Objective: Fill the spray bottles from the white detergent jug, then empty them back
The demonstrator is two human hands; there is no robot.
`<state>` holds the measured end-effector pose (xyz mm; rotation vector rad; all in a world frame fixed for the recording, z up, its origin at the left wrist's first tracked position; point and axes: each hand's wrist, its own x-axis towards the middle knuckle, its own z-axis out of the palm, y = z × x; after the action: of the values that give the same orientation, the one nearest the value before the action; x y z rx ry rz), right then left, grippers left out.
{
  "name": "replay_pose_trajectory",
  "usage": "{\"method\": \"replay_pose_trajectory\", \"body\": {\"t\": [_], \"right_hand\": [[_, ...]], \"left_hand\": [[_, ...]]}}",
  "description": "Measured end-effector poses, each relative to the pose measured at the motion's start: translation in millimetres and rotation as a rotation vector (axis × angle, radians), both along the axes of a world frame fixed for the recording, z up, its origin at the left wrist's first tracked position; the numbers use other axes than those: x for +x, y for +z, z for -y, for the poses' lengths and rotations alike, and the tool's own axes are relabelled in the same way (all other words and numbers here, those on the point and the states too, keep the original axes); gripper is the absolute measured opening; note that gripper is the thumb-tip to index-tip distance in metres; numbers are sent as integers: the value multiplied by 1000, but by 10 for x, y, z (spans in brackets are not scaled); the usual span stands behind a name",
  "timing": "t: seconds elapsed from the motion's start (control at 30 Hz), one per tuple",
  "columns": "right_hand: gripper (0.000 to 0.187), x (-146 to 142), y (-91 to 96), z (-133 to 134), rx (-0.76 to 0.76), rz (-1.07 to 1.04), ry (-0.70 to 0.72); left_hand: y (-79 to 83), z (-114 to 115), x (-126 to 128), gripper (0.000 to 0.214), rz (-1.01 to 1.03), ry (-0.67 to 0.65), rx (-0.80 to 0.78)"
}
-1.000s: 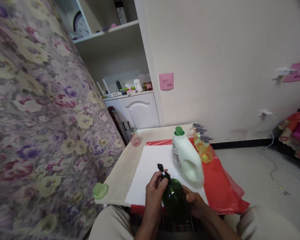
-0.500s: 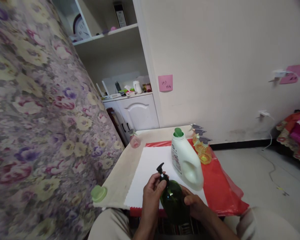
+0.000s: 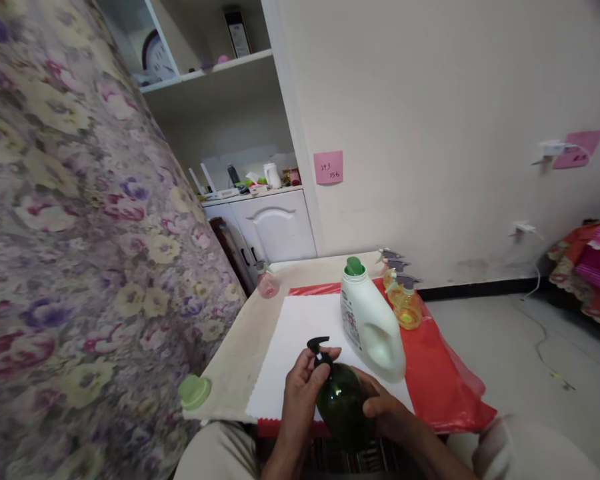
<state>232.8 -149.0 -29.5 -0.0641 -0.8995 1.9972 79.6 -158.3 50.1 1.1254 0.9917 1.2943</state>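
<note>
A dark green pump bottle sits low in front of me, over the near edge of the small table. My left hand is closed round its neck and black pump head. My right hand wraps the bottle's body from the right. Just beyond stands a white jug with an open green spout.
A white sheet lies on red plastic on the table. Yellow spray bottles stand behind the jug, a small pink one at the far left, a green cap at the near left corner. A flowered curtain hangs left.
The bottle and both hands have shifted slightly left and down. The pump head has turned, its nozzle now pointing left.
</note>
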Motion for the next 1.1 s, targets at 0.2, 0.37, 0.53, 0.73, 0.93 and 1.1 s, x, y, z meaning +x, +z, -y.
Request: {"method": "replay_pose_trajectory", "body": {"t": [0.2,0.37,0.53,0.73,0.93,1.1], "right_hand": [[66,23,-58,27,-47,-35,95],[73,-25,81,24,69,77,-58],[80,-60,58,-20,129,148,-134],[81,4,49,7,84,99,-5],[86,48,96,25,121,144,-51],[93,26,-7,-18,193,246,-167]], "left_hand": [[4,15,-26,44,57,-134,-5],[-47,44,21,42,-112,119,-3],[-132,15,-1,31,-130,129,6],[-43,-23,-77,33,-41,-146,21],[-51,10,-4,42,-115,-14,-3],[-191,7,30,38,-116,82,-20]]}}
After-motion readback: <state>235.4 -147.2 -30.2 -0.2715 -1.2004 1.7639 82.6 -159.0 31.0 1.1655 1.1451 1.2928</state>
